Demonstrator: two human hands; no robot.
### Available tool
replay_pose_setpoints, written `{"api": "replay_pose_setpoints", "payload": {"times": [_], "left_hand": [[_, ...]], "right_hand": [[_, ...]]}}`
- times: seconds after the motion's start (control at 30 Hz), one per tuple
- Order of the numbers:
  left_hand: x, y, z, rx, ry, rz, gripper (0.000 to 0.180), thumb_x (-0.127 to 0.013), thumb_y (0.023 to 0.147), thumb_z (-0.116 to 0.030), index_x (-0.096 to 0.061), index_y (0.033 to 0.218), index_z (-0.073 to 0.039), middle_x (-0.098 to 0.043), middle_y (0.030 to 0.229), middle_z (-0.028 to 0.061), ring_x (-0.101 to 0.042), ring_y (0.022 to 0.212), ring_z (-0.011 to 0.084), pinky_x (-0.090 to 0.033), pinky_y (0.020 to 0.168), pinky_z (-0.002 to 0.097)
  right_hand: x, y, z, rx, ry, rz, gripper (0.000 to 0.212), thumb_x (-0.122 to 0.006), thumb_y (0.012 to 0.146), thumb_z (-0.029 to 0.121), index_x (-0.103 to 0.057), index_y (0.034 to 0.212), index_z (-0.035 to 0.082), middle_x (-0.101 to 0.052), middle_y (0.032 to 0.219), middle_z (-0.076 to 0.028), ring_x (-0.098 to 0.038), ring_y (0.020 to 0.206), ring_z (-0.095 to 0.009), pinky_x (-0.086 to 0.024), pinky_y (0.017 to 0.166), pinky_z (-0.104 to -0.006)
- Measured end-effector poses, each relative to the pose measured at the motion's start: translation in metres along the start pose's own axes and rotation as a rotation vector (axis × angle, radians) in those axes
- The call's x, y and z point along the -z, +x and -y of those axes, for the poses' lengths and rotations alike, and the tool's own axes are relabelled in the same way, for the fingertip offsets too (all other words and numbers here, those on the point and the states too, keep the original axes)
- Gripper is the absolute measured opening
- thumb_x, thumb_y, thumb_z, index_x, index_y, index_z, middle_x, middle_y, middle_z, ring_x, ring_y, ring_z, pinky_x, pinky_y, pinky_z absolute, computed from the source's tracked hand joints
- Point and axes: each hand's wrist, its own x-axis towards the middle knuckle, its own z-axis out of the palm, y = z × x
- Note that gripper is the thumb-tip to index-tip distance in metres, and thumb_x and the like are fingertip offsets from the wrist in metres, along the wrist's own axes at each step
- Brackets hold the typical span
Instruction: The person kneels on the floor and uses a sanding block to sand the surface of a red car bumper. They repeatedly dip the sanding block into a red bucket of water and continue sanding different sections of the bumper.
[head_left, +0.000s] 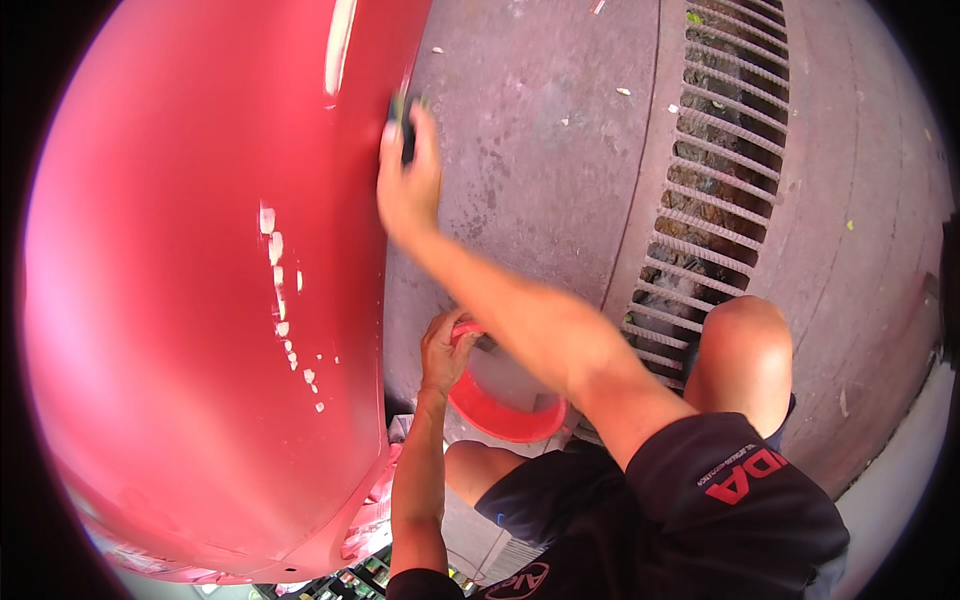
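A glossy red car body panel (200,330) fills the left side, with light filler-like patches or reflections down its middle. At its far right edge, my right hand (410,180) is closed round a small dark block (407,140), which has a yellow-green edge and is blurred by motion. The block lies against or very close to the panel's edge. Nearer to me, my left hand (445,350) grips the rim of a red bucket (510,425). Cloudy greyish liquid shows inside the bucket, partly hidden by my right forearm.
Grey concrete floor (540,130) with small bits of debris lies right of the panel. A drain grate (730,150) of ribbed bars crosses it. My bent knees are on both sides of the bucket. Several small items (350,580) stand on a dark rack at the bottom.
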Motion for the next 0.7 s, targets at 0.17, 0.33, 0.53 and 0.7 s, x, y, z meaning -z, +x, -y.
{"api": "replay_pose_setpoints", "payload": {"times": [0.17,0.33,0.53,0.7], "left_hand": [[0.001,-0.005,-0.002,-0.03,0.026,-0.033,0.046,-0.086,0.088,-0.013,-0.071,0.131,-0.009,-0.074,0.11,0.0139,-0.071,0.1,0.03,-0.057,0.089,0.0396],[0.0,0.0,0.001,-0.067,0.039,-0.029,0.047,-0.087,0.088,-0.013,-0.07,0.132,-0.009,-0.073,0.109,0.0132,-0.071,0.099,0.0293,-0.057,0.088,0.0389],[0.0,-0.004,-0.006,-0.034,0.009,-0.026,0.048,-0.086,0.088,-0.014,-0.07,0.133,-0.009,-0.073,0.109,0.0129,-0.071,0.099,0.0296,-0.057,0.089,0.0393],[-0.005,0.002,0.006,-0.098,0.025,-0.062,0.048,-0.086,0.088,-0.014,-0.07,0.133,-0.009,-0.072,0.109,0.0126,-0.071,0.1,0.0295,-0.057,0.089,0.0396]], "right_hand": [[-0.001,0.018,0.022,-0.06,0.127,0.045,0.05,-0.057,0.11,0.025,-0.05,0.148,-0.007,-0.052,0.154,-0.024,-0.049,0.146,-0.038,-0.041,0.12,-0.0445],[0.002,-0.007,0.011,0.006,0.055,0.036,0.05,-0.057,0.11,0.026,-0.051,0.148,-0.005,-0.051,0.155,-0.024,-0.047,0.148,-0.039,-0.038,0.123,-0.0455],[-0.006,0.057,0.034,-0.037,0.093,0.012,0.052,-0.055,0.11,0.028,-0.049,0.15,-0.006,-0.052,0.155,-0.024,-0.049,0.146,-0.041,-0.04,0.12,-0.0453],[0.012,-0.03,0.006,-0.025,-0.028,0.085,0.057,-0.056,0.11,0.03,-0.048,0.153,-0.006,-0.045,0.161,-0.027,-0.043,0.152,-0.042,-0.034,0.126,-0.0483]]}}
